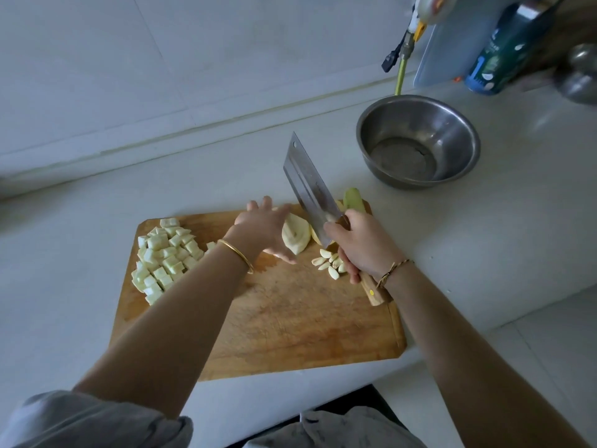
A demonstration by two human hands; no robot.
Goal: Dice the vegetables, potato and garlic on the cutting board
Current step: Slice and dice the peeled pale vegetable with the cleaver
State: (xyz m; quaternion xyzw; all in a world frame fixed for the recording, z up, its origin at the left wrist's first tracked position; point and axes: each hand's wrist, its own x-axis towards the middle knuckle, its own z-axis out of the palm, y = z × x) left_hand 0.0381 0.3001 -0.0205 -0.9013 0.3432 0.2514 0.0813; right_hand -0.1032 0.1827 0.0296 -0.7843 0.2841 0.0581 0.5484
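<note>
Left hand (265,227) spread on the potato (294,236), right hand (358,244) gripping the cleaver (310,185), we judged the cubes (164,257) leftward done, the garlic (329,263) beneath our right still whole.

The one camera sits on the head and faces forward and steeply down, close above the board (290,318) on the counter (97,195); wall (129,59) on top.

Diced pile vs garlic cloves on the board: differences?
The diced pile is cut into blocky cubes; the garlic cloves look uncut and elongated. The diced pile is a big heap at the left end of the cutting board; the garlic cloves are a small flat cluster by the right hand, which grips the cleaver. Both are pale and lie on the board.
</note>
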